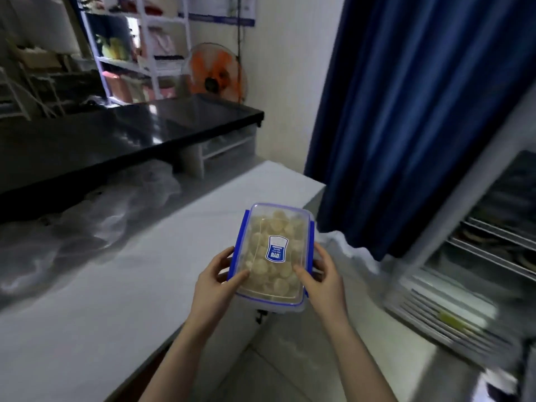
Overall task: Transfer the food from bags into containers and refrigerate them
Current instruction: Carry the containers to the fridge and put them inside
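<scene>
A blue curtain (412,117) hung beside the open fridge (478,256). A white counter (116,285) carried crumpled plastic bags (116,210). Left hand (216,281) and right hand (322,281) gripped the lidded container (272,256) above the counter's edge.

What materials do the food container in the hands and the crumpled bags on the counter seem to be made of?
The container: apparently clear, glossy hard plastic, since the pale round food pieces show through its lid; its side clips and rim seal are opaque blue, probably plastic too. Both hands hold it. The bags: thin translucent plastic film, judging by their soft wrinkles and shine, though the picture is blurred there.
</scene>
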`<state>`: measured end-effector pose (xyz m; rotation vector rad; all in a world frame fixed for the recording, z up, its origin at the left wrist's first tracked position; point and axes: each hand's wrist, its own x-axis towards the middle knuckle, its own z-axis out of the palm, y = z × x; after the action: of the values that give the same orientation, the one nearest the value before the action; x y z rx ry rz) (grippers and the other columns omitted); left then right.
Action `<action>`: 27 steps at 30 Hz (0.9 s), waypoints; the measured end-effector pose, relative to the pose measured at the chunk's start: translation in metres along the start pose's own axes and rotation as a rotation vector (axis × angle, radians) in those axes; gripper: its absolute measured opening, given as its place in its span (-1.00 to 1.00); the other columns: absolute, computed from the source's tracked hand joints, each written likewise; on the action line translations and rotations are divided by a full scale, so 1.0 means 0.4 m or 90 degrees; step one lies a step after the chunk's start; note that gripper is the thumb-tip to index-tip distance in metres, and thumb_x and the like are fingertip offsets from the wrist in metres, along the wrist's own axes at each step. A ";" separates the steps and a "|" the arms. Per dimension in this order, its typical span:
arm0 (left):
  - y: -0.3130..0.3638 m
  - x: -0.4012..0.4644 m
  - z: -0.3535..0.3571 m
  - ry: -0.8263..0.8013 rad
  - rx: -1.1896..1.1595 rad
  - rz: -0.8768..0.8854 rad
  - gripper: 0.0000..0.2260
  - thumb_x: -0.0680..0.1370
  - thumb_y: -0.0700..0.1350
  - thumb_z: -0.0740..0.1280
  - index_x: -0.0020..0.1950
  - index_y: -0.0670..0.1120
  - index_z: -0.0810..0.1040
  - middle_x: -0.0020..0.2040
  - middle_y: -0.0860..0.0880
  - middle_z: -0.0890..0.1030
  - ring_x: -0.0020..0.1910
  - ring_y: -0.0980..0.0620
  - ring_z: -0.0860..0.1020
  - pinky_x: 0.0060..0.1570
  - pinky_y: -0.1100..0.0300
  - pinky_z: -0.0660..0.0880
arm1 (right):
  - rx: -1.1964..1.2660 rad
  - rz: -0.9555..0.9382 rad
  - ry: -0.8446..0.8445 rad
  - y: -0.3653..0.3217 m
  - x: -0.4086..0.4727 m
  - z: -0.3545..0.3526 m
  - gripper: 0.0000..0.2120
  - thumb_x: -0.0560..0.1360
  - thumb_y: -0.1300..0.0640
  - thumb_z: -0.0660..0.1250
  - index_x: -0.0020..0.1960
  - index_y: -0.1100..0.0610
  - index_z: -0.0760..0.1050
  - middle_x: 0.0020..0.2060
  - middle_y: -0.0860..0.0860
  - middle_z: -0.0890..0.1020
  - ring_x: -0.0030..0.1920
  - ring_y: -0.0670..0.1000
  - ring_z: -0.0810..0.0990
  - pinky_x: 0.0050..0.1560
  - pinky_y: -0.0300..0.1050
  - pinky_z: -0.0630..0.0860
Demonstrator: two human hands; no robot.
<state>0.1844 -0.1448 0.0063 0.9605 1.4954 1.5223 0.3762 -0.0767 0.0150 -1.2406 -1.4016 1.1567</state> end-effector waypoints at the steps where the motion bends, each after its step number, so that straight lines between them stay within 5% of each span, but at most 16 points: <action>1: -0.002 0.003 0.074 -0.033 -0.007 0.007 -0.57 0.47 -0.17 0.47 0.32 0.04 0.51 0.12 0.08 0.66 0.04 0.06 0.66 -0.08 0.14 0.64 | 0.001 0.007 0.035 0.011 0.002 -0.074 -0.46 0.45 0.14 0.46 0.37 -0.11 0.39 0.07 -0.09 0.62 0.05 -0.10 0.60 0.07 -0.03 0.61; 10: -0.019 0.002 0.650 -0.314 -0.002 -0.001 -0.53 0.39 -0.09 0.52 0.28 0.10 0.54 0.07 0.07 0.69 0.02 0.04 0.68 -0.01 0.05 0.62 | 0.043 0.060 0.310 0.093 -0.038 -0.605 -0.47 0.46 0.15 0.45 0.34 -0.18 0.40 0.10 -0.09 0.61 0.08 -0.07 0.59 0.08 0.01 0.61; 16: -0.048 0.006 0.962 -0.420 -0.012 -0.028 -0.60 0.49 -0.23 0.44 0.30 0.02 0.51 0.05 0.04 0.69 -0.05 0.16 0.67 -0.21 0.32 0.58 | 0.048 0.089 0.420 0.143 -0.012 -0.846 -0.50 0.46 0.15 0.45 0.28 -0.21 0.40 0.02 -0.09 0.62 0.03 -0.04 0.61 0.02 -0.04 0.61; 21: -0.070 0.067 1.209 -0.471 -0.011 -0.031 -0.61 0.51 -0.22 0.42 0.33 -0.05 0.51 0.10 0.01 0.67 -0.04 0.12 0.67 -0.23 0.34 0.57 | 0.055 0.102 0.486 0.179 0.093 -1.033 -0.52 0.44 0.21 0.46 0.20 -0.21 0.42 -0.03 -0.07 0.62 -0.06 -0.10 0.62 -0.15 -0.19 0.61; 27: -0.047 0.183 1.520 -0.507 -0.009 -0.015 -0.65 0.52 -0.17 0.41 0.28 0.04 0.51 0.14 0.05 0.64 -0.01 0.12 0.65 -0.18 0.31 0.58 | 0.096 0.100 0.533 0.191 0.274 -1.265 -0.50 0.42 0.22 0.47 0.26 -0.13 0.45 0.02 0.02 0.64 -0.06 0.02 0.68 -0.01 0.17 0.63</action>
<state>0.7093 0.1714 0.0005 1.3258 0.9073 0.9400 0.8768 0.0754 0.0199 -1.4956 -0.5899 0.6783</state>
